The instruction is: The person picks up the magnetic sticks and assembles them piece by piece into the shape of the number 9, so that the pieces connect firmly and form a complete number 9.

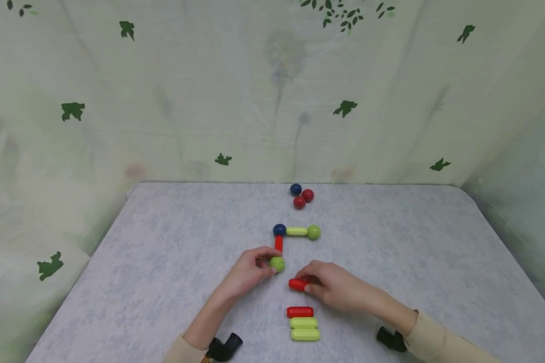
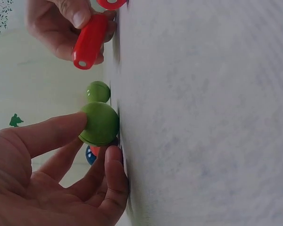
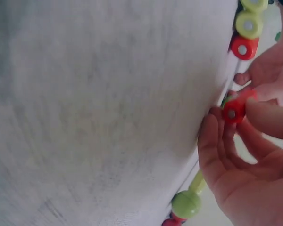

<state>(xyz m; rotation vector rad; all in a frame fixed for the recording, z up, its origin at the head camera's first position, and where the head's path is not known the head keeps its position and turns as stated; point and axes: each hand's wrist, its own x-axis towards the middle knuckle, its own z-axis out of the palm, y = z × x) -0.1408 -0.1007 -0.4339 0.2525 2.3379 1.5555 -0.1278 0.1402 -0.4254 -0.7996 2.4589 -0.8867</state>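
My left hand [image 1: 250,269] pinches a green ball [image 1: 277,263] between thumb and fingers. A red rod [image 1: 278,244] runs from that ball up to a dark blue ball [image 1: 279,230]. From the blue ball a yellow-green rod [image 1: 296,231] reaches right to a second green ball [image 1: 314,232]. My right hand [image 1: 338,285] holds a loose red rod [image 1: 297,285] by one end, just right of the gripped ball and apart from it. In the left wrist view the loose rod [image 2: 90,42] shows a pale round spot on its end face.
Nearer me lie another red rod [image 1: 300,312] and two yellow-green rods [image 1: 304,328], stacked in a row. At the table's far edge sit a blue ball [image 1: 295,189] and two red balls [image 1: 300,202]. A leaf-patterned curtain [image 1: 254,101] hangs behind the table.
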